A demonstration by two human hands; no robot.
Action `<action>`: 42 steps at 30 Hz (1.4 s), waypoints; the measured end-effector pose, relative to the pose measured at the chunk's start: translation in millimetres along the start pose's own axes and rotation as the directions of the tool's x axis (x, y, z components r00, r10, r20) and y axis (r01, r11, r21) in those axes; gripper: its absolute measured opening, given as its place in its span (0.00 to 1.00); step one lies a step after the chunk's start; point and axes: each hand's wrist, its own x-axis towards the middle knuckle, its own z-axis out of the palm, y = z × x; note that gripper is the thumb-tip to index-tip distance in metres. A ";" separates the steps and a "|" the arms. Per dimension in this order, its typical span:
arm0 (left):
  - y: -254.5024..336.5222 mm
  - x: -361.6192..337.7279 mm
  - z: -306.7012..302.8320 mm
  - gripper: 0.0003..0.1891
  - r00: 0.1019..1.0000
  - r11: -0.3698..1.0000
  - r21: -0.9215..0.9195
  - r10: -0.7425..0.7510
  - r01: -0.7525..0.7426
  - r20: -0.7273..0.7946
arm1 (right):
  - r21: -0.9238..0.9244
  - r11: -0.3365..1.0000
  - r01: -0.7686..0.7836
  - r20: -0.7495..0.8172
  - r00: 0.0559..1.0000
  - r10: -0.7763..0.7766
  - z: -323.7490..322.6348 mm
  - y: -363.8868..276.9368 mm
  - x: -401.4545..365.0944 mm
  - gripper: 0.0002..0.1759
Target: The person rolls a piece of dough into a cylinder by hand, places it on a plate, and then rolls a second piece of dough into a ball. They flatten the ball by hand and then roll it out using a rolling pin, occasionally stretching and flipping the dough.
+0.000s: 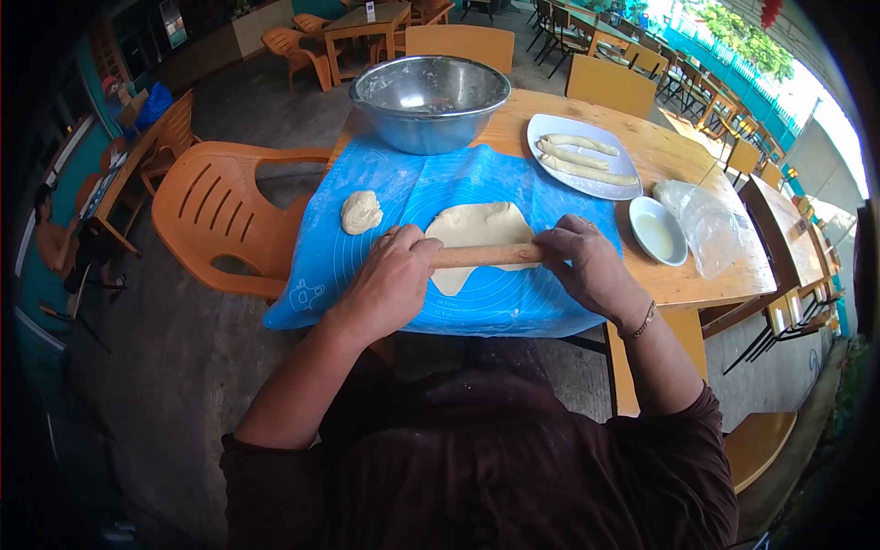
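Observation:
A wooden rolling pin lies across a flattened sheet of dough. My left hand is closed round the pin's left end, and my right hand grips its right end. The dough has an uneven outline, with a pointed flap toward me below the pin. Under it spreads a blue pastry mat printed with white circles and dusted with flour. To the left of the sheet, a round lump of dough rests on the mat, apart from my left hand.
A large steel bowl stands at the mat's far edge. Rolled dough sticks lie on a white plate. Right of the mat are a small bowl of pale liquid and a clear plastic bag. An orange chair stands left. Someone sits far left.

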 end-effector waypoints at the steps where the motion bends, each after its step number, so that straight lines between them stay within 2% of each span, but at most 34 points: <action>1: 0.0 2.4 -1.8 0.17 1.000 1.000 0.002 -0.002 0.002 0.000 | 0.002 1.000 0.002 0.000 1.000 -0.002 -4.1 0.1 5.5 0.10; 3: 4.3 6.4 -4.1 0.16 0.993 0.996 -0.089 0.019 -0.030 -0.117 | 0.064 0.998 -0.030 -0.041 0.999 0.033 -10.8 3.0 17.9 0.09; 6: 7.9 9.9 3.0 0.16 0.993 0.998 -0.047 -0.049 0.044 -0.110 | -0.020 0.999 0.041 -0.063 0.997 -0.043 6.0 19.0 37.8 0.10; 7: 7.3 8.5 6.7 0.16 0.992 0.998 -0.044 -0.045 0.041 -0.114 | -0.079 0.996 -0.041 0.095 0.994 0.048 6.3 17.6 43.7 0.16; 8: 6.1 4.4 12.3 0.17 0.993 0.997 0.016 -0.067 0.069 -0.093 | -0.079 0.996 -0.037 0.090 0.995 0.044 15.6 23.3 45.3 0.16; 10: 4.7 1.2 15.8 0.18 0.993 0.992 0.080 -0.097 0.103 -0.072 | -0.282 0.956 0.080 0.026 0.997 -0.076 42.1 30.0 46.5 0.24; 11: 5.7 0.6 16.7 0.19 0.992 0.987 0.128 -0.085 0.097 -0.098 | -0.288 0.957 -0.039 0.170 0.981 0.092 45.0 24.2 48.3 0.37; 14: 11.6 1.6 19.4 0.23 0.990 0.968 0.237 -0.060 0.088 -0.126 | -0.343 0.938 -0.048 0.149 0.983 0.105 53.2 22.7 58.4 0.41; 15: 12.0 4.1 19.8 0.27 0.990 0.950 0.302 -0.036 0.076 -0.134 | -0.342 0.939 -0.050 0.151 0.983 0.107 52.2 21.4 63.9 0.41; 17: 5.2 9.0 20.8 0.29 0.992 0.945 0.314 -0.055 0.089 -0.116 | -0.354 0.931 -0.093 0.239 0.953 0.186 48.3 18.6 77.9 0.42; 19: -1.8 14.5 19.0 0.31 0.992 0.940 0.324 -0.075 0.104 -0.101 | -0.344 0.932 -0.116 0.259 0.942 0.213 50.5 19.5 92.1 0.42; 21: -7.5 22.8 14.9 0.32 0.982 0.920 0.354 -0.187 0.168 0.022 | -0.340 0.930 -0.137 0.275 0.931 0.238 53.2 21.9 103.1 0.41; 25: -12.6 32.5 9.5 0.34 0.979 0.925 0.325 -0.203 0.195 -0.009 | -0.373 0.915 -0.153 0.266 0.927 0.263 67.7 30.5 124.8 0.40; 27: -17.9 34.8 11.6 0.38 0.980 0.902 0.385 -0.196 0.193 -0.031 | -0.399 0.902 -0.164 0.262 0.923 0.283 74.2 33.3 132.6 0.39; 32: -27.6 41.1 8.3 0.38 0.987 0.923 0.354 -0.161 0.154 -0.010 | -0.363 0.887 -0.286 0.276 0.876 0.396 82.5 36.4 149.8 0.41; 36: -19.6 23.3 17.4 0.38 0.992 0.932 0.354 -0.107 0.079 0.060 | -0.347 0.889 -0.299 0.266 0.877 0.399 77.9 30.2 139.4 0.42; 37: -11.7 20.8 11.9 0.41 0.979 0.950 0.296 -0.148 0.102 0.138 | -0.331 0.900 -0.285 0.236 0.898 0.371 75.4 29.4 128.6 0.43; 42: 20.4 -9.0 11.0 0.49 0.990 0.974 0.227 -0.036 0.004 0.137 | -0.296 0.930 -0.217 0.205 0.937 0.284 50.1 17.0 73.5 0.43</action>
